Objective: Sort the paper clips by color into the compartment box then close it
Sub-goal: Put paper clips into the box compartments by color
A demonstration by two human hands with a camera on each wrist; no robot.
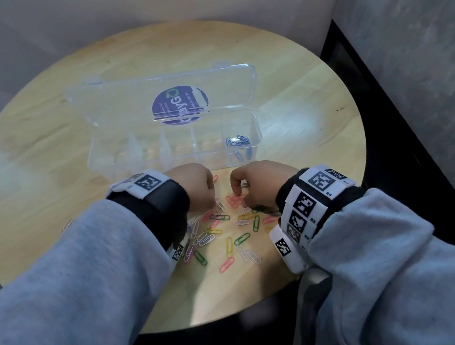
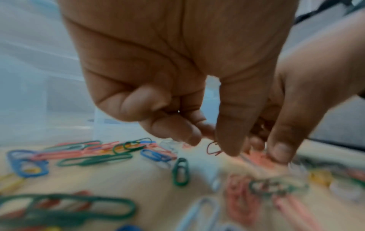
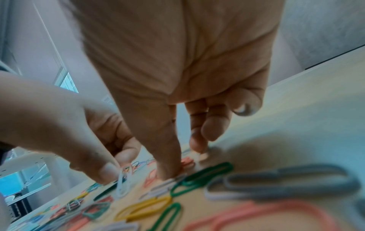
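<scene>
Both hands pinch at the clips [image 1: 228,225]: left hand [image 1: 193,187] lifting a white one, right hand [image 1: 254,183] pressing pink ones; best gather one colour at a time.

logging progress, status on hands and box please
Left hand pinching a white paper clip; right hand fingertips on pink paper clips. Compartment box open, only blue paper clips in right end compartment. Mixed pile unsorted on table.

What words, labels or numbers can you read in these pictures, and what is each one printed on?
"ayG": large white letters on the round blue sticker on the clear box's open lid; its first letters are hidden.
Small lines on the same sticker: too small to read.
Tiny characters under the square black-and-white codes on the wrist bands: too blurred to read.
</scene>
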